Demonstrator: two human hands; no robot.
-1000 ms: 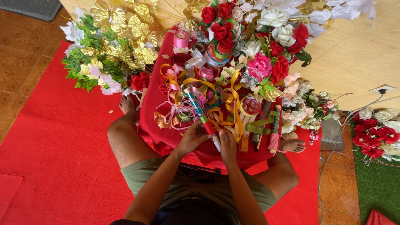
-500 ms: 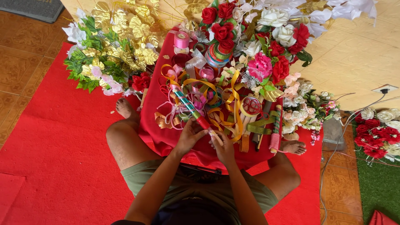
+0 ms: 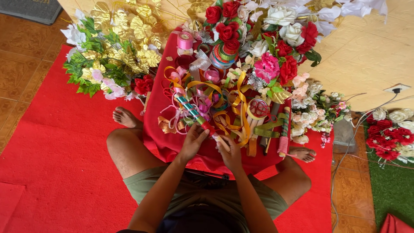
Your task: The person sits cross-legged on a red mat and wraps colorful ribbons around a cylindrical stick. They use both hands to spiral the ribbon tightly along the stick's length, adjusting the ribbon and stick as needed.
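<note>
Red cloth [image 3: 172,142] covers the low surface in front of a seated person, whose two hands meet at its near edge over a slim stick [image 3: 195,115] wrapped in green, white and red bands. That stick lies aslant, its far end up among the ribbons and its near end down at the hands. The left hand [image 3: 193,141] is closed round the stick's red lower part, fingers curled over it. The right hand [image 3: 230,151] pinches the near tip just beside the left, fingers drawn together; what it grips beyond the tip is too small to tell. A tangle of gold and pink ribbons [image 3: 224,108] crowds right against the stick and lies over the cloth beyond both hands. A second wrapped stick [image 3: 284,133] lies to the right, apart from the hands. Further back stand a pink ribbon spool [image 3: 185,41], red roses [image 3: 224,19] and white flowers [image 3: 280,17], with gold leaves [image 3: 133,30] to the left. Bare feet show on the red carpet [image 3: 56,164] at either side of the cloth.
</note>
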